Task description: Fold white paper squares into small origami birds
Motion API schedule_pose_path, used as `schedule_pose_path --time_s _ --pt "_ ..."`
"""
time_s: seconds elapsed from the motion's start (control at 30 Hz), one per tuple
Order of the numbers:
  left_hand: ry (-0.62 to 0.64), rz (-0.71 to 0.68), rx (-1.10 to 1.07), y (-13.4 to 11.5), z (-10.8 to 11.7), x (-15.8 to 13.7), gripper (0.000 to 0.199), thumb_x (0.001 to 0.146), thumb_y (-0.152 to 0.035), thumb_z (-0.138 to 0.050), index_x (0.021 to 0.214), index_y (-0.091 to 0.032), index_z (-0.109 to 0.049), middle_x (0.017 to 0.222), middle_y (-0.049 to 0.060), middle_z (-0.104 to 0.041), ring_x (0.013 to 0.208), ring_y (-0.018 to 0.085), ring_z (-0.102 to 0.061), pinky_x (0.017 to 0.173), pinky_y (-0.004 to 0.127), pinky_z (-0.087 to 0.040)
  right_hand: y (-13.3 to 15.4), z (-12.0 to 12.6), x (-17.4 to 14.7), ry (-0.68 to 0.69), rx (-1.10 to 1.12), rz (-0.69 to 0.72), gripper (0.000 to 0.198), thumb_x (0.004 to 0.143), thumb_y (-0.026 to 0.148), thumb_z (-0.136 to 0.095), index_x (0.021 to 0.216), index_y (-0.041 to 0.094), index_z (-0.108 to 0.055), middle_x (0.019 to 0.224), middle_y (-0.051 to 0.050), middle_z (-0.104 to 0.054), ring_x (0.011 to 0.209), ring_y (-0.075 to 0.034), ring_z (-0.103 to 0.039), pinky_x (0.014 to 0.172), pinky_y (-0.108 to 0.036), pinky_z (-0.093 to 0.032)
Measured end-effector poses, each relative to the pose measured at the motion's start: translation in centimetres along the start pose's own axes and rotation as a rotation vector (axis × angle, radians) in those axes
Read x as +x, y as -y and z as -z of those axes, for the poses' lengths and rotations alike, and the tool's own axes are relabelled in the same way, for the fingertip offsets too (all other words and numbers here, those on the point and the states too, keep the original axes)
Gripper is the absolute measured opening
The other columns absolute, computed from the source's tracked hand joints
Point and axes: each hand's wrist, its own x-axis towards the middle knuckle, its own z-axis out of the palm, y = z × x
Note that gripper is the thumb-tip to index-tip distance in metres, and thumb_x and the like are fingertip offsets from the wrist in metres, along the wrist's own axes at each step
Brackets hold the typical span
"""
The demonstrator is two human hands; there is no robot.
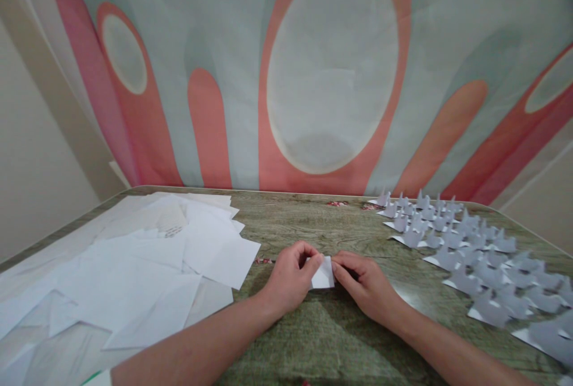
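Note:
A small folded piece of white paper [323,275] is held between my two hands, just above or on the wooden table near the middle. My left hand [292,275] pinches its left edge between thumb and fingers. On the opposite side, my right hand [364,281] grips the upper right edge with thumb and forefinger. The fingertips partly cover the paper's top, so its exact fold is hard to make out.
Loose white sheets [147,266] lie in an overlapping heap on the left of the table [286,219]. Rows of folded white paper figures [487,255] with pointed tips stand along the right. A patterned backdrop [242,76] hangs behind the far edge.

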Motion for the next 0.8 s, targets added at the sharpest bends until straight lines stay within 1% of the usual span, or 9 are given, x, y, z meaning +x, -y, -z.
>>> schedule_pose_path --time_s 0.27,0.4,0.5,0.8 --pt "-0.055 0.056 -0.050 -0.1 -0.5 -0.3 0.014 0.076 -0.029 -0.054 0.073 -0.015 -0.053 0.066 0.000 -0.054 0.063 0.013 -0.050 0.057 0.023 -0.039 0.2 0.0 -0.1 0.015 -0.001 0.009 0.029 0.088 0.026 -0.041 0.065 0.018 -0.058 0.064 -0.001 -0.054 0.061 -0.014 -0.050 0.057 -0.024 -0.037" --pt "-0.083 0.052 -0.065 -0.2 -0.8 -0.5 0.011 0.076 -0.026 -0.054 0.072 -0.015 -0.051 0.065 -0.001 -0.053 0.064 0.013 -0.049 0.060 0.024 -0.040 0.3 -0.1 -0.1 0.010 0.003 0.016 0.029 0.088 0.027 -0.041 0.068 0.018 -0.060 0.063 -0.001 -0.053 0.060 -0.014 -0.049 0.056 -0.024 -0.037" --pt "-0.091 0.056 -0.070 -0.2 -0.9 -0.6 0.011 0.076 -0.026 -0.054 0.072 -0.016 -0.051 0.066 -0.001 -0.053 0.064 0.013 -0.049 0.060 0.024 -0.039 0.2 -0.2 -0.1 0.004 0.019 0.017 0.029 0.088 0.027 -0.042 0.066 0.018 -0.059 0.063 -0.001 -0.054 0.059 -0.014 -0.049 0.056 -0.024 -0.037" --pt "-0.131 0.049 -0.046 -0.2 -1.2 -1.0 0.010 0.077 -0.026 -0.053 0.073 -0.017 -0.050 0.071 0.000 -0.055 0.069 0.015 -0.051 0.063 0.025 -0.040 0.5 -0.3 -0.3 0.012 0.019 -0.028 0.029 0.088 0.027 -0.042 0.066 0.017 -0.058 0.062 0.000 -0.051 0.059 -0.013 -0.048 0.056 -0.024 -0.035"
